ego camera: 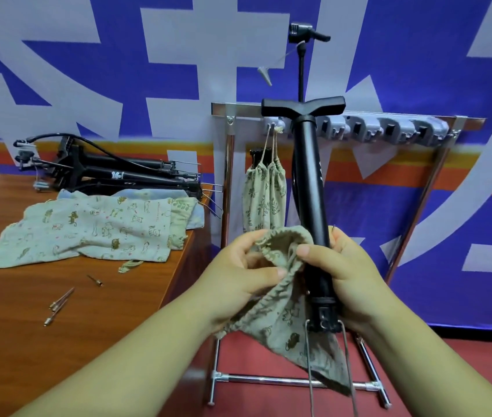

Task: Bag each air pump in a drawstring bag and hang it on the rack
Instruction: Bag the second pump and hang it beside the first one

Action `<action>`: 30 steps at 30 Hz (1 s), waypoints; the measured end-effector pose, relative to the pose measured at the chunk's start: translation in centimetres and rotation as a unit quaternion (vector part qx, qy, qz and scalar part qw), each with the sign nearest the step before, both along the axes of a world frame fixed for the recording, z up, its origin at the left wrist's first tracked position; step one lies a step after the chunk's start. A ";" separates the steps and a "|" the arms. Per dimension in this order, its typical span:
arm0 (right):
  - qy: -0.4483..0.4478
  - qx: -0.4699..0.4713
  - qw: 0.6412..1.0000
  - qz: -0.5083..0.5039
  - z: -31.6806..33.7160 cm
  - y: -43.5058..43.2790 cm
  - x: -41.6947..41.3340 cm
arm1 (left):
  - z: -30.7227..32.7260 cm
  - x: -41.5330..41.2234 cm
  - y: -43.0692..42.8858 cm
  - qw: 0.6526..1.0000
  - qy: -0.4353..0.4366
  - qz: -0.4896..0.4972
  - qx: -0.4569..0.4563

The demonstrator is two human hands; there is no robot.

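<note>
I hold a black air pump (309, 182) upright in front of me, T-handle on top and hose rising above it. My right hand (350, 272) grips the lower barrel, its thumb also pressing the rim of a beige printed drawstring bag (283, 323). My left hand (247, 272) pinches the bag's gathered mouth beside the pump. The pump's foot sits outside the bag, against its cloth. Behind stands the chrome rack (389, 127) with grey clips; one filled leaf-print bag (264, 200) hangs from its left end.
A wooden table (58, 311) is on my left. On it lie several black pumps (118, 173), flat drawstring bags (88, 233) and several small metal needles (61, 299). The rack's foot bar (292, 380) rests on the red floor. A blue patterned wall is behind.
</note>
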State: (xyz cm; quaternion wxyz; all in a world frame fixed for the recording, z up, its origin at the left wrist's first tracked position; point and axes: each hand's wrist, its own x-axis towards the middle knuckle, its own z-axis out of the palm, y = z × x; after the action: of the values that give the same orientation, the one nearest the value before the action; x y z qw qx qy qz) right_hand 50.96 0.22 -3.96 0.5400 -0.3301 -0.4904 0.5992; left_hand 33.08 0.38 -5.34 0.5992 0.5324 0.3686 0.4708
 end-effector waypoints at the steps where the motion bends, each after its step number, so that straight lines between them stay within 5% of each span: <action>1: 0.002 0.002 1.000 0.003 0.0 0.0 0.0 | 0.0 0.2 0.0 1.000 0.000 0.007 0.006; 9: -0.023 -0.023 0.998 -0.054 0.4 0.0 1.0 | 0.2 -2.3 1.4 0.996 0.021 0.090 0.022; 16: -0.136 -0.051 0.983 -0.111 -0.9 0.3 2.4 | 0.6 -4.3 1.2 0.987 0.115 0.021 0.110; 24: -0.199 -0.033 0.966 -0.160 -2.6 0.6 3.5 | -0.1 -4.7 1.1 0.967 0.247 -0.064 0.019; 30: -0.255 0.007 0.951 -0.172 -2.8 -0.8 4.9 | -0.9 -5.1 1.6 0.977 0.183 -0.095 -0.053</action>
State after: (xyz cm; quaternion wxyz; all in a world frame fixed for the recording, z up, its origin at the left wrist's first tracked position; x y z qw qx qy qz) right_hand 55.90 -0.58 -6.74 0.4937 -0.5473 -0.5522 0.3895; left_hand 27.93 1.96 -6.24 0.5907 0.6095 0.4446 0.2862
